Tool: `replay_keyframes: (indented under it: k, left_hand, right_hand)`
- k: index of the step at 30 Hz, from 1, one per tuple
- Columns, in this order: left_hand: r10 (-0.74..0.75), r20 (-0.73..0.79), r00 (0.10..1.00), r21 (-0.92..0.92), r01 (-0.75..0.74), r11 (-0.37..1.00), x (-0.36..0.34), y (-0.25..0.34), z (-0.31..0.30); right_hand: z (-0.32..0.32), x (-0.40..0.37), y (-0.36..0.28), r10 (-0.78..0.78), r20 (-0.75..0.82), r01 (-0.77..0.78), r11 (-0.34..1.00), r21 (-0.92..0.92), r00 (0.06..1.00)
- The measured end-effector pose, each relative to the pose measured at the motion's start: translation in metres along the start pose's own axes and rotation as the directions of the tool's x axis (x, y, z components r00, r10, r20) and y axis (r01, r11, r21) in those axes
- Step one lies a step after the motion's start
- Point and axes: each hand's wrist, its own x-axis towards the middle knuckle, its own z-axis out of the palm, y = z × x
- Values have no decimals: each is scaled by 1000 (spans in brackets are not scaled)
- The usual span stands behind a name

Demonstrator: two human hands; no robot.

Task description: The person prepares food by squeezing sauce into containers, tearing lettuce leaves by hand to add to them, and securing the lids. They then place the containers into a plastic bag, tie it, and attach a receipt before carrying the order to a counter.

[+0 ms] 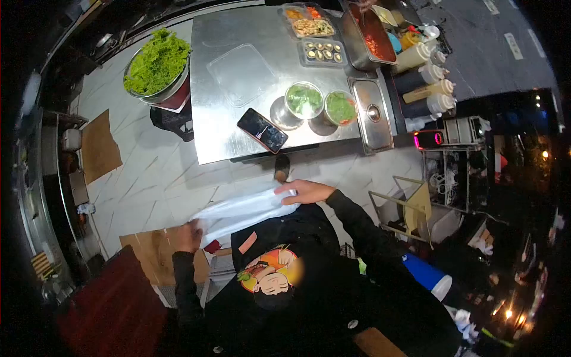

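A white, thin plastic bag is stretched across the lower middle of the frame, in front of the person's black top. The left hand is closed on its lower left end, and the right hand pinches its upper right end with fingers together. Above them, in the upper middle, stands a stainless steel counter. Near its front edge lies a black smartphone, beside two round clear bowls of chopped greens. At the upper left sits a large metal bowl of green lettuce.
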Motion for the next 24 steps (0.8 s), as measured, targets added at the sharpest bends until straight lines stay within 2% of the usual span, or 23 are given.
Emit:
replay_keyframes:
  k: [2, 3, 4, 5, 6, 7, 8, 9, 10, 11, 12, 13, 15, 16, 17, 20, 23, 24]
  left_hand:
    - [6, -255, 967, 227, 54, 972, 5, 18, 17]
    - [-11, -254, 967, 197, 63, 978, 6, 41, 13]
    - [-36, -261, 965, 160, 81, 984, 6, 74, 8]
    - [-72, -270, 960, 117, 107, 987, 5, 105, 5]
    - [-172, -228, 958, -19, 172, 985, 5, 126, 1]
    - [-174, -253, 952, -42, 169, 985, 4, 142, -2]
    - [-171, -277, 946, -61, 160, 985, 5, 154, -5]
    - [-163, -298, 941, -77, 147, 986, 5, 161, -7]
    - [-122, -320, 940, 20, 135, 991, 2, 157, -2]
    - [-143, -335, 931, -3, 150, 989, -3, 160, 2]
    - [-158, -352, 922, -24, 159, 987, -2, 165, 3]
    - [-163, -379, 911, -43, 159, 986, 2, 166, 2]
    - [-179, -336, 925, -56, 170, 984, 12, 169, -7]
    - [-184, -330, 926, -55, 176, 983, 21, 179, -14]
    - [-194, -321, 927, -56, 186, 981, 27, 187, -22]
    - [-382, -165, 909, -163, 357, 920, 48, 203, -48]
    - [-101, -399, 911, -65, 82, 995, 55, 175, -42]
    - [-156, -390, 908, -73, 139, 988, 58, 176, -48]
  right_hand:
    - [0, 1, 0, 5, -244, -46, 986, -161, 970]
    - [-4, 3, 0, -15, -362, -77, 968, -238, 932]
    - [-14, 2, 10, -6, -378, -88, 969, -230, 926]
    - [-38, -11, -3, -11, -353, -64, 978, -198, 936]
    - [-65, -29, -21, -14, -320, -40, 986, -162, 947]
    - [-88, -42, -19, -157, -378, 118, 985, -126, 913]
    - [-116, -50, -19, -152, -413, 190, 980, 53, 898]
    - [-144, -56, -22, -30, -570, 131, 982, 138, 821]
    - [-168, -59, -18, 110, -694, 78, 969, 234, 712]
    - [-185, -56, 4, -318, -798, -202, 858, -472, 512]
    - [-192, -55, -13, -293, -788, -302, 807, -507, 541]
    - [-195, -48, -10, -177, -755, -395, 765, -509, 632]
    - [-200, -32, 2, 70, -660, -542, 637, -548, 748]
    - [-206, -25, 14, 1, -656, -489, 667, -562, 755]
    - [-208, -24, 25, -27, -664, -502, 631, -592, 748]
    - [-216, -27, 26, -53, -680, -447, 717, -536, 731]
    - [-225, -37, 20, -87, -696, -416, 747, -519, 712]
    - [-227, -46, 5, -107, -689, -402, 744, -534, 717]
